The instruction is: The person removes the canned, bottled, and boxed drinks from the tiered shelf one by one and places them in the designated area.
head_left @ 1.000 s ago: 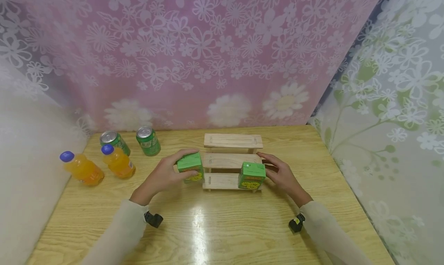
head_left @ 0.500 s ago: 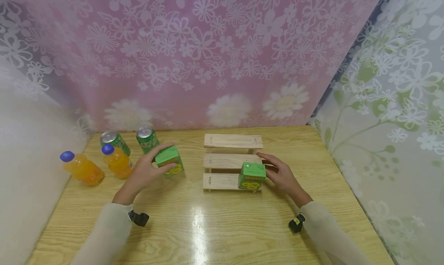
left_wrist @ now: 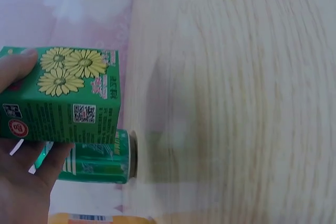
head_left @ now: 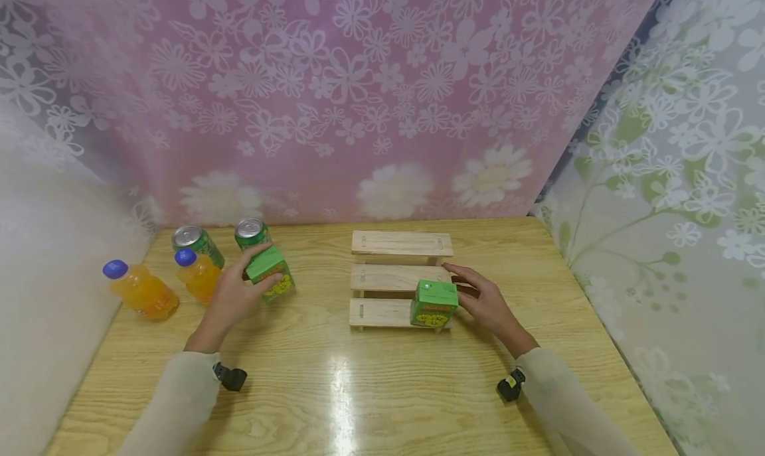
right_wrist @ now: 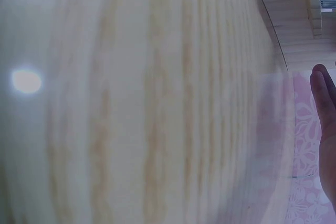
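My left hand [head_left: 234, 295] grips a green drink carton [head_left: 270, 274], thumb on its front and fingers behind. Yellow flowers and a QR code are printed on the carton [left_wrist: 65, 95] in the left wrist view, where it hangs close over the tabletop. Directly behind it stands a green can [head_left: 251, 231], partly hidden. A three-step wooden rack [head_left: 402, 243] stands at mid-table. On the right of its lowest step sits a second green carton [head_left: 434, 303]. My right hand [head_left: 487, 304] rests at the rack's right end with extended fingers [right_wrist: 323, 95], part of them hidden behind that carton.
Two orange drink bottles with blue caps, a left bottle [head_left: 143, 293] and a right bottle [head_left: 197, 277], stand at the table's left. Another green can [head_left: 194, 240] is behind them. A pink floral curtain [head_left: 358, 111] hangs along the back edge of the wooden table [head_left: 406, 389].
My left hand has carried its carton leftward from beside the rack to in front of the right-hand can. The right hand, rack and second carton have stayed put.
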